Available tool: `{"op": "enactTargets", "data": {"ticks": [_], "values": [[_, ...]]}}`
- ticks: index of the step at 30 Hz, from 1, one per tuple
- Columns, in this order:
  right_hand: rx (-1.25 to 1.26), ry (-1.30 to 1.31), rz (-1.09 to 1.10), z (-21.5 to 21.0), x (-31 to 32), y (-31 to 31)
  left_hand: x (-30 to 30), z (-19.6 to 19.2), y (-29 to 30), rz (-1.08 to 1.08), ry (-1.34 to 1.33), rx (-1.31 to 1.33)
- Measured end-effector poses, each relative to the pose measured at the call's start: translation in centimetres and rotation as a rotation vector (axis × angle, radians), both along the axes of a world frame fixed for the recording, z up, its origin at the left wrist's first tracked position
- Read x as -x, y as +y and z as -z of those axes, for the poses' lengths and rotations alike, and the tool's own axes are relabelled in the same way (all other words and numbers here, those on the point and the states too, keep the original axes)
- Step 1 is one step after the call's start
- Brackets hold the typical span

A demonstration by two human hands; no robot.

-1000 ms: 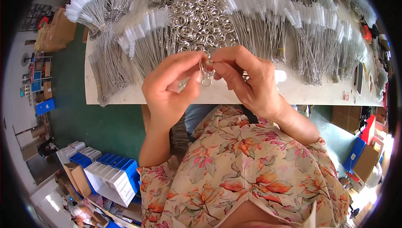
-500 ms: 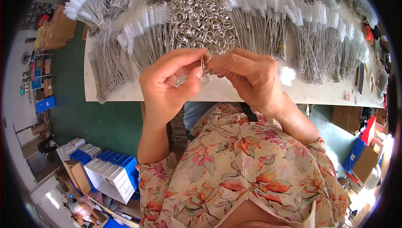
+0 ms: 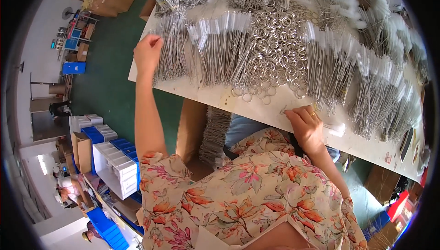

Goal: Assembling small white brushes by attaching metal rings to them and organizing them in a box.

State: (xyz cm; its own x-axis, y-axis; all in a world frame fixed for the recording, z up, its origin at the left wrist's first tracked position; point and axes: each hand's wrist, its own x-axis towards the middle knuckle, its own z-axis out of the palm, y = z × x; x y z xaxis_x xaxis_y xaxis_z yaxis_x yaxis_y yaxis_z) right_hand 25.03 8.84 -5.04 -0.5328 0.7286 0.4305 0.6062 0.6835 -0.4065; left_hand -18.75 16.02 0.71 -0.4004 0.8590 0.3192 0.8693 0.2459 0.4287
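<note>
At the far left of the table my left hand (image 3: 147, 56) is raised beside a bundle of wire brushes (image 3: 172, 48), its fingers closed. Whether it pinches anything is hidden. My right hand (image 3: 306, 126) is closed low over the table's near edge, with a ring on one finger. It grips a thin wire brush, whose bent wire end (image 3: 283, 110) pokes out at the fingertips. A white bristle end (image 3: 337, 130) shows on the hand's other side; the hand covers the shaft between. Ahead, loose metal split rings (image 3: 279, 43) lie heaped between brush bundles.
More wire brushes (image 3: 385, 94) with white bristles cover the right and back of the white table (image 3: 208, 91). A dark flat object (image 3: 406, 144) lies at its right edge. White and blue plastic bins (image 3: 114, 169) stand on the left. Another person (image 3: 68, 186) is beyond them.
My hands have parted: the left went out left to the brushes, the right dropped toward the near edge with the wire brush. The view has turned, shifting the table right.
</note>
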Motion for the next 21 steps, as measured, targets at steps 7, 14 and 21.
{"op": "enactTargets", "data": {"ticks": [7,14,21], "values": [[0.045,0.137,-0.054,-1.2,-0.5,1.6,5.6,4.2,1.2,0.091,0.057,0.305],[0.245,0.379,0.300,-4.0,-2.9,12.0,3.7,1.9,1.7,-0.003,-0.057,0.380],[0.343,-0.151,0.433,-1.7,-0.9,17.5,3.4,1.4,1.3,-0.040,-0.162,0.304]]}}
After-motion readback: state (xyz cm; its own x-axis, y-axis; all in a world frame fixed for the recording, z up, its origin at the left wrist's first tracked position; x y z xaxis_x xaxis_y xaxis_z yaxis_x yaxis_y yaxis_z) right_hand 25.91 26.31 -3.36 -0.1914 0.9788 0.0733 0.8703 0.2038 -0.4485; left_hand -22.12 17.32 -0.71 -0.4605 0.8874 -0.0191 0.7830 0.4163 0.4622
